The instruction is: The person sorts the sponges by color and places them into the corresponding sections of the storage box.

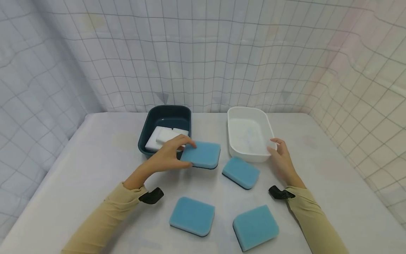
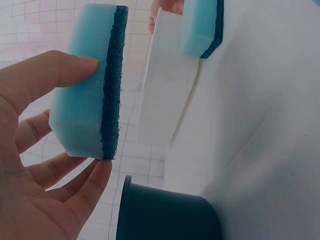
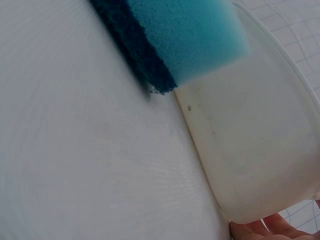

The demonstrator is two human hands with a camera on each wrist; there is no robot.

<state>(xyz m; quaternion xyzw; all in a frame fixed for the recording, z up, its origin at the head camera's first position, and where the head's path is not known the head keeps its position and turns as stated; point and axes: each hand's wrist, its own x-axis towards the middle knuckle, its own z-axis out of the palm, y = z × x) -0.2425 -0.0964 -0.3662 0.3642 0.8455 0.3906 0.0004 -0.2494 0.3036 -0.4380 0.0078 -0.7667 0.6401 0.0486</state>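
My left hand [image 1: 169,155] pinches a blue sponge [image 1: 203,155] between thumb and fingers, above the table by the dark teal bin's right front corner. Its dark scouring layer [image 2: 114,85] shows along one side in the left wrist view. White blocks [image 1: 163,135] lie in the front part of the dark teal bin [image 1: 168,110]. At the right stands a white bin [image 1: 248,130] with nothing in it. My right hand [image 1: 283,162] holds that bin at its right front corner, with fingertips [image 3: 280,227] against the wall.
Three more blue sponges lie on the white table [image 1: 111,165]: one close in front of the white bin [image 1: 241,173], one at front centre [image 1: 192,216] and one at front right [image 1: 256,227]. Grid-patterned cloth [image 1: 203,63] hangs behind and on both sides.
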